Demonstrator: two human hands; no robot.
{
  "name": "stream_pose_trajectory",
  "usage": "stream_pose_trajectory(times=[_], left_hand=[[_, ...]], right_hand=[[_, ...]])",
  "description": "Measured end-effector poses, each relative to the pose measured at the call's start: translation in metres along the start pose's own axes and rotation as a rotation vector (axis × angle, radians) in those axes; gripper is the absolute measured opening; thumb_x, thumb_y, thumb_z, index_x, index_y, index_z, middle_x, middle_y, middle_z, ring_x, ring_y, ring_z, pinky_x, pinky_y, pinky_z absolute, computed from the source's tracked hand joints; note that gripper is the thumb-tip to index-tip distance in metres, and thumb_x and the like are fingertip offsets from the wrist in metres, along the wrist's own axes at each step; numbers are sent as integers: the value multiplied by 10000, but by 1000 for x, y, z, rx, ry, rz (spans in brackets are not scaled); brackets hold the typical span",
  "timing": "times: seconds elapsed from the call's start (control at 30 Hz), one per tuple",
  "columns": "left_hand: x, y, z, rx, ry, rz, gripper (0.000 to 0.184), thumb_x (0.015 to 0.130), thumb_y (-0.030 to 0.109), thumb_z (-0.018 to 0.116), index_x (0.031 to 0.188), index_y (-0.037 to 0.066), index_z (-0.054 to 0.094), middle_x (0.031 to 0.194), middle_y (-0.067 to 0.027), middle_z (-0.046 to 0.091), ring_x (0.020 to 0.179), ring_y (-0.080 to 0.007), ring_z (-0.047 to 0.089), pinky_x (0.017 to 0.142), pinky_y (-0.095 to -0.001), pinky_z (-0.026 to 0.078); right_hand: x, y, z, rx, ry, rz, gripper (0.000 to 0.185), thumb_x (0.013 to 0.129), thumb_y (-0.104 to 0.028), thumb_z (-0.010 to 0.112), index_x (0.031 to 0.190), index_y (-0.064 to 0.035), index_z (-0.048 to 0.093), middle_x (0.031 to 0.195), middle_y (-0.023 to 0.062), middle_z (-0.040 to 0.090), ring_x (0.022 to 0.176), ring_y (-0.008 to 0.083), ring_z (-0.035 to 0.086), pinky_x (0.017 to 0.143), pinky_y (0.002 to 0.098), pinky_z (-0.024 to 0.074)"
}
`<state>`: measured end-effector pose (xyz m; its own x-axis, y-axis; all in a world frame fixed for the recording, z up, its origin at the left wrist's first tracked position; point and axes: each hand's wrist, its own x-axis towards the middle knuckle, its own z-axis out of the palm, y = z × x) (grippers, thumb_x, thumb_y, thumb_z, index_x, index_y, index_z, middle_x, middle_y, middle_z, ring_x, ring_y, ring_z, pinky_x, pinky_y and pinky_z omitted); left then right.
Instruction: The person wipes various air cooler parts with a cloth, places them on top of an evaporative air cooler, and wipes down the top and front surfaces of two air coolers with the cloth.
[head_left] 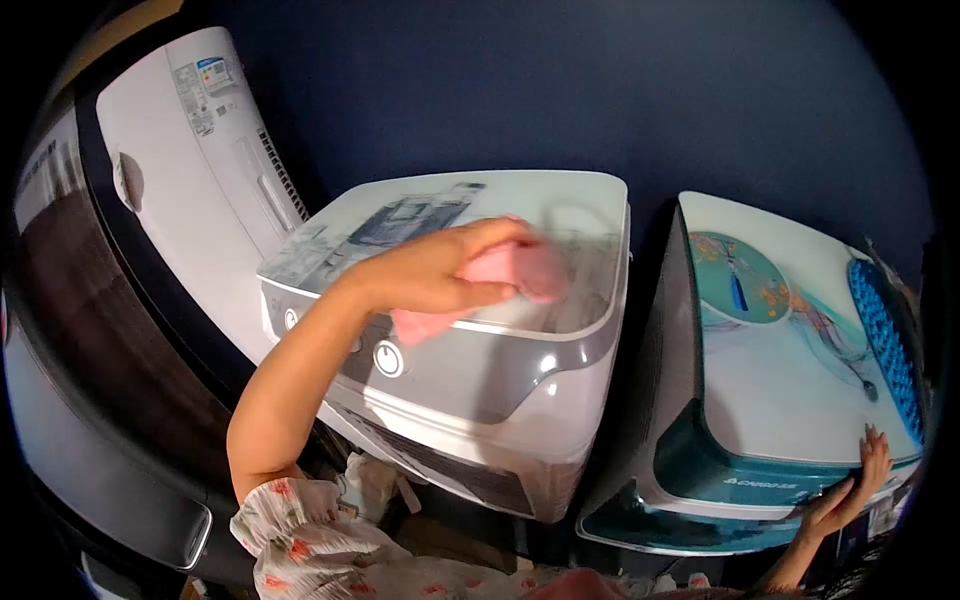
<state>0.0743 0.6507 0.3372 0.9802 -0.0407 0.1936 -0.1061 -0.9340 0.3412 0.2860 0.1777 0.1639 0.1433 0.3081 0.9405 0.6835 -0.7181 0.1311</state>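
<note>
My left hand [440, 268] holds a pink cloth [500, 270] against the glossy top of a white and grey appliance [470, 350]. The cloth is bunched under the palm and fingers, and one end hangs over the front edge beside a round knob [388, 358]. At the lower right, my right hand [850, 490] rests on the front right edge of a white and teal appliance [760, 400], its fingers stretched out over the rim.
A white air conditioner unit [190, 170] with labels leans at the left. Below it stands a dark appliance [100, 440] with a metal handle. Blue textured material [885, 340] lies along the teal appliance's right side. A dark blue wall [560, 90] rises behind.
</note>
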Motion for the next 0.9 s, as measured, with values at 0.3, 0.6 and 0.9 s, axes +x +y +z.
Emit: stream_pose_trajectory(times=[0.3,0.6,0.9], left_hand=[[47,-27,-20,0,-201,133,362,849,159,531,1195,54,516,1254,-111,494,1081,-236,522,934,-315,397],[110,-107,-22,-189,-63,-2,320,861,34,403,1141,106,539,1112,-36,563,602,-148,525,504,-281,440],[86,-236,-71,-150,70,-411,303,902,249,428,1173,152,520,581,-30,587,323,-113,432,368,-294,341]], right_hand=[[0,-12,-1,-86,-43,151,436,925,-309,279,1202,-30,467,1286,163,460,1264,329,337,1063,552,154],[28,-31,0,95,248,80,412,888,-332,410,957,38,577,957,205,601,916,348,536,875,495,344],[17,-19,4,88,297,51,446,886,-404,378,954,-5,566,934,172,617,903,322,550,908,502,338]])
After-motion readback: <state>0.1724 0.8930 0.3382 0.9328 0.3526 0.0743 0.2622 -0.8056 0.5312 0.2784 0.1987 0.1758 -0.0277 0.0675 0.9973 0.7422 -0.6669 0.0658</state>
